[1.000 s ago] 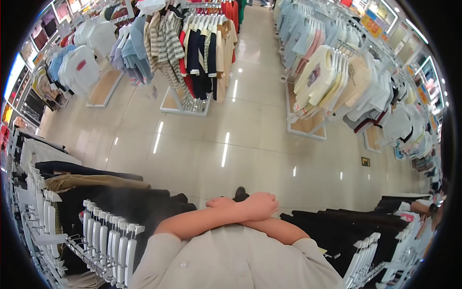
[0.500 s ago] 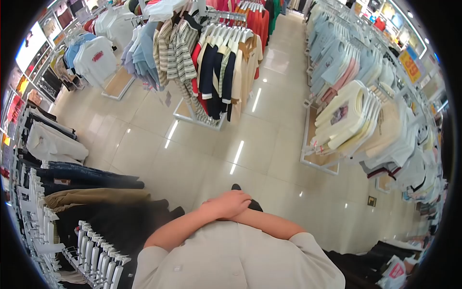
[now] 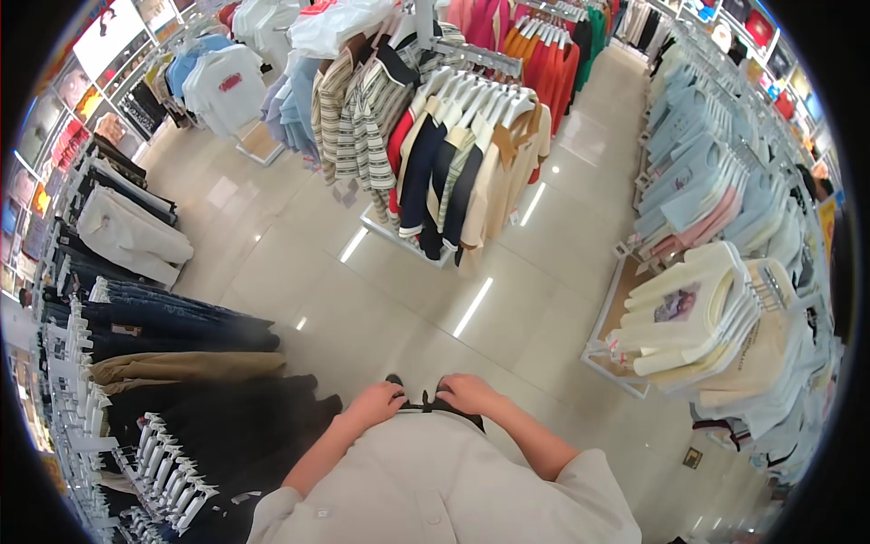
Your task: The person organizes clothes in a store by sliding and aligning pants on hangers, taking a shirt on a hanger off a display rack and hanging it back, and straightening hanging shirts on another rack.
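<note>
At the lower middle, below a beige shirt (image 3: 408, 480), my left hand (image 3: 374, 403) rests at the left side of a dark waistband (image 3: 426, 405). Its fingers are curled in against the band. On the other side, my right hand (image 3: 468, 395) bends its fingers over the same band, a short gap from the left. A small dark tie or strap shows between them. The fingertips are partly hidden. Dark shoe tips show just beyond the hands.
Dark trousers (image 3: 217, 417) on white hangers are close on the left, with jeans (image 3: 190, 322) behind. Ahead stands a rack of striped and navy tops (image 3: 435, 181). Cream shirts (image 3: 689, 308) hang on a rack at right. A tiled floor (image 3: 390, 308) runs between.
My hands and forearms were crossed at the waist and have come apart to either side of the waistband. The view has swung, so the racks ahead appear lower and farther right.
</note>
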